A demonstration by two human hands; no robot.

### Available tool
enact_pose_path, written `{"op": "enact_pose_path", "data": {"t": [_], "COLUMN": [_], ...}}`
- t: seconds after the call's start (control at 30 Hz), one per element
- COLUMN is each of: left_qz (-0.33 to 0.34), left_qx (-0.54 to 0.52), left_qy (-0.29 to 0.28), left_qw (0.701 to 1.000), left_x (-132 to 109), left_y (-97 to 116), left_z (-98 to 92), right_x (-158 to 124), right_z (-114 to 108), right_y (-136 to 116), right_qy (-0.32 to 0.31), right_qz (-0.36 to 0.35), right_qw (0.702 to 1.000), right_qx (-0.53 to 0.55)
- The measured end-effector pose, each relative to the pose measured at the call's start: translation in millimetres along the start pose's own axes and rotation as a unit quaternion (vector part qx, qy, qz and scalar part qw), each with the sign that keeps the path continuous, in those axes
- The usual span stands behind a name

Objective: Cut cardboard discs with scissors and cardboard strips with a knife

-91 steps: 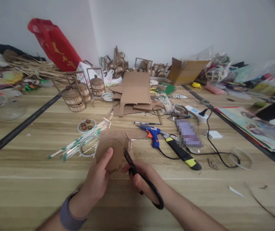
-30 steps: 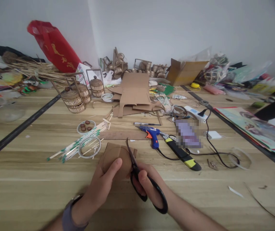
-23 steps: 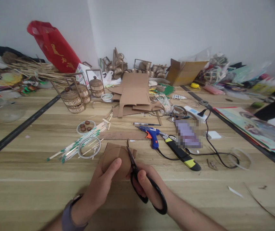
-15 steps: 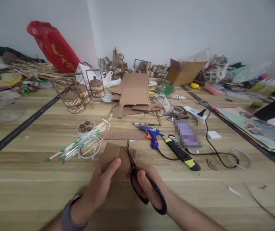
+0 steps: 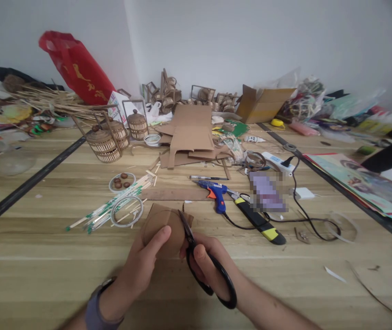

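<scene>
My left hand (image 5: 149, 252) grips a small piece of brown cardboard (image 5: 170, 236) with the thumb flat on top; its other fingers are hidden underneath. A curved line is drawn on the cardboard. My right hand (image 5: 213, 261) is closed round the black handles of a pair of scissors (image 5: 191, 243). The blades lie along the right side of the cardboard, near the drawn line, and point away from me. Beyond the cardboard lies a flat cardboard strip (image 5: 168, 194). To the left are a white ring (image 5: 127, 223) and a bundle of green-tipped sticks (image 5: 96, 215).
A blue glue gun (image 5: 218, 195) and a black-and-yellow utility knife (image 5: 259, 220) lie to the right, with a black cord (image 5: 304, 213). Stacked cardboard (image 5: 192, 128) stands behind. Small lidded baskets (image 5: 105, 144) are at the left, near a ring holding several brown beads (image 5: 123, 184).
The scissors and the cardboard have shifted very slightly left, along with my hands. Both hands keep their hold.
</scene>
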State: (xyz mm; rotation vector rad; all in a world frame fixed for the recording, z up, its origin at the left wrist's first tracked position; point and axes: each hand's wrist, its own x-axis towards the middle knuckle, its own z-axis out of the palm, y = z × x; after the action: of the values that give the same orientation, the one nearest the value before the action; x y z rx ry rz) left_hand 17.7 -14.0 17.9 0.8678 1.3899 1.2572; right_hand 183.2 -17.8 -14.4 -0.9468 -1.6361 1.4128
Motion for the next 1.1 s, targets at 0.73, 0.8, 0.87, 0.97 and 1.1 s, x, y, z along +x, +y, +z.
{"op": "enact_pose_path", "data": {"t": [0.73, 0.8, 0.87, 0.97, 1.1], "left_qz": [-0.025, -0.029, -0.034, -0.031, -0.021], "left_qx": [-0.045, -0.067, -0.079, -0.067, -0.019], "left_qy": [-0.031, -0.029, -0.034, -0.029, -0.003], "left_qw": [0.998, 0.997, 0.996, 0.997, 1.000], "left_x": [7.8, 7.7, 7.2, 5.8, 3.4], "left_y": [-32.0, -34.3, -32.9, -29.4, -28.1], "left_z": [-0.7, -0.1, 0.9, 1.7, 1.1], "right_x": [1.4, 0.8, 0.1, 0.0, 2.6], "right_z": [5.6, 5.0, 4.3, 3.1, 0.8], "right_y": [4.6, 1.5, 0.9, 3.0, 2.2], "right_qy": [0.030, 0.033, 0.025, 0.006, -0.005], "right_qz": [-0.035, -0.049, -0.052, -0.045, -0.047], "right_qw": [0.999, 0.998, 0.998, 0.999, 0.999], "right_qx": [0.018, 0.005, 0.003, 0.016, 0.007]}}
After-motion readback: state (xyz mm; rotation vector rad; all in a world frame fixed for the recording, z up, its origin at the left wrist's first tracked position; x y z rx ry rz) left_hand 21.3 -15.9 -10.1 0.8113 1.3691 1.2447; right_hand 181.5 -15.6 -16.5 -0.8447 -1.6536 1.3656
